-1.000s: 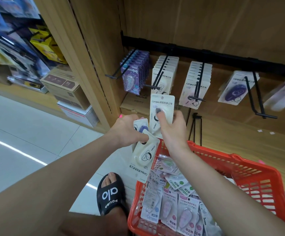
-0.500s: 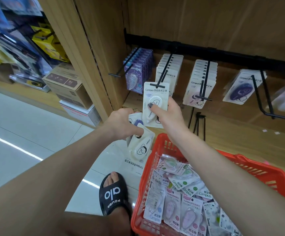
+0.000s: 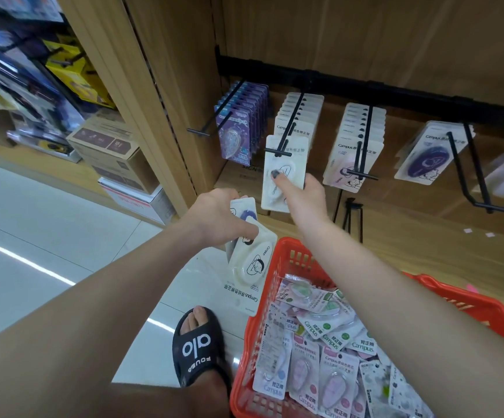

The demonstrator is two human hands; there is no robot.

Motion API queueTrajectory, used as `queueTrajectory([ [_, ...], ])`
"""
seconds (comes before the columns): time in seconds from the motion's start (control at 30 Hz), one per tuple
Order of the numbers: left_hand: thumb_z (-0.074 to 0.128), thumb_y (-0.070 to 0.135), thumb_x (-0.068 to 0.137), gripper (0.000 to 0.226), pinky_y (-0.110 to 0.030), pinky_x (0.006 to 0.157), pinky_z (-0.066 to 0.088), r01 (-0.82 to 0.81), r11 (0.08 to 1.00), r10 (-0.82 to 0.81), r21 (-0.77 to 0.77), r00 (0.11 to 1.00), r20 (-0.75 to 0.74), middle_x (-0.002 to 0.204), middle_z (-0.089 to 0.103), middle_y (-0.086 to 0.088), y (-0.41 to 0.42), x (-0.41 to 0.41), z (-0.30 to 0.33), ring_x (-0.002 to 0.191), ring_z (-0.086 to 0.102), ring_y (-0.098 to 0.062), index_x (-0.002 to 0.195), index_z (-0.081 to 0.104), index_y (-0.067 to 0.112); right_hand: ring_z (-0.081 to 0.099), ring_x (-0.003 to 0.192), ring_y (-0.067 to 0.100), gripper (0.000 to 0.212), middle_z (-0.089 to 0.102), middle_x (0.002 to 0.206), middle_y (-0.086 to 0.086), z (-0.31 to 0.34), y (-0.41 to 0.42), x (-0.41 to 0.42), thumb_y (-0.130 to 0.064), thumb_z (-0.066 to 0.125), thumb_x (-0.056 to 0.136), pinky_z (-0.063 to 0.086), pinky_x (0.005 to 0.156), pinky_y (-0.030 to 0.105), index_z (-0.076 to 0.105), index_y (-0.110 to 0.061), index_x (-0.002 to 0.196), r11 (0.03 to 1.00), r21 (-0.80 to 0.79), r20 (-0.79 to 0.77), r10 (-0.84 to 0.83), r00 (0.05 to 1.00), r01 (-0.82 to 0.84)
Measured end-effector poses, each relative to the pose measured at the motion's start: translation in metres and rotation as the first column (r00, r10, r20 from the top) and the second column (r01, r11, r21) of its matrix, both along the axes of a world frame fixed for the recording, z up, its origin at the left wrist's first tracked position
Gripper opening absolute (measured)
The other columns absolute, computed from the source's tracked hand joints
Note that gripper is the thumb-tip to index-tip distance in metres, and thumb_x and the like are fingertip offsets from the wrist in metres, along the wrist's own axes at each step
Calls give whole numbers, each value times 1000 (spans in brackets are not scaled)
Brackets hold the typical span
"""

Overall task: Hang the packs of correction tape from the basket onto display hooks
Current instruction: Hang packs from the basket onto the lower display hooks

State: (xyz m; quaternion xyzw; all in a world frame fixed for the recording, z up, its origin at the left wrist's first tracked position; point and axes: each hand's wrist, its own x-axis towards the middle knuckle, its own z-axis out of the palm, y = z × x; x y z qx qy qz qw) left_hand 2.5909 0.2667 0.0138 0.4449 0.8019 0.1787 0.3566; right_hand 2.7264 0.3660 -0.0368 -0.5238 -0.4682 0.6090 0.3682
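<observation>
My right hand (image 3: 302, 197) pinches a white correction tape pack (image 3: 285, 164) and holds its top at the tip of a black display hook (image 3: 283, 143), where several matching white packs hang behind it. My left hand (image 3: 217, 218) grips a small stack of packs (image 3: 252, 260) upside down, just left of the red basket (image 3: 296, 260). Several more packs (image 3: 329, 357) in pink, green and white lie loose inside the basket.
Along the black rail, other hooks carry purple packs (image 3: 238, 131), pink-and-white packs (image 3: 356, 149) and a dark purple pack (image 3: 428, 155). A wooden upright (image 3: 154, 95) divides off the left shelving with cardboard boxes (image 3: 115, 158). My sandalled foot (image 3: 199, 348) stands on the tiled floor.
My right hand has lifted the white pack up from the stack in my left hand to the hook's tip. My left hand with its stack has stayed about level.
</observation>
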Motion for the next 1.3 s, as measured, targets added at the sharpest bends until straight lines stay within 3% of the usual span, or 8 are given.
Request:
queueTrajectory([
  [0.27,88,28,71,35,-34,66,58,-3,999,0,33,997,71,93,72,-3,11,9,7,84,69,-19,97,66,18,64,110,23,61,59,103,-1,6,43,-8,-42,83,85,57,101,42,48,-14,127,971,-236,41,-21,999,30],
  [0.4,88,31,73,35,-25,55,46,-28,998,25,58,998,55,90,71,-1,13,5,10,75,64,-15,96,66,16,60,122,29,93,56,135,4,-3,10,13,-66,76,78,47,106,47,38,-19,149,952,-304,189,97,977,-36],
  [0.57,86,35,80,30,-22,57,44,-50,993,44,103,997,56,85,66,4,13,0,11,73,61,-11,92,63,20,76,89,14,49,79,104,2,-4,-45,38,-56,67,93,59,81,37,65,-18,124,896,-323,-25,313,949,-304],
  [0.7,84,37,83,29,-23,56,44,-24,994,17,109,998,58,88,70,1,9,-1,10,71,63,-10,94,66,17,78,82,15,56,80,90,0,2,-63,47,-39,82,86,62,78,41,53,-17,129,879,-356,-94,306,948,-319],
  [0.87,82,35,88,29,-13,39,39,-67,986,57,150,996,67,74,63,7,7,-4,12,49,60,-3,96,65,13,78,100,23,68,78,112,11,8,-69,53,-29,87,83,64,85,47,44,-21,136,830,-399,-132,369,920,-391],
  [0.97,81,37,88,30,-12,38,39,-76,983,66,166,995,69,72,63,7,6,-8,14,46,60,-3,94,64,13,77,90,22,60,76,115,15,9,-72,59,-14,85,85,64,74,37,50,-13,133,800,-424,-154,398,905,-424],
  [1.1,81,43,87,33,-16,47,47,-49,982,34,183,996,83,76,71,7,5,-13,19,53,67,-1,96,68,15,71,75,17,45,76,114,22,8,-70,70,8,74,88,62,68,26,60,-1,129,826,-434,-243,277,930,-360],
  [1.3,78,53,85,38,-30,65,59,141,979,-137,147,990,-32,89,79,8,3,-12,15,77,74,-6,95,68,17,76,106,30,25,76,120,18,9,-57,85,4,61,98,64,89,39,63,1,123,855,-481,-397,-16,918,-194],
])
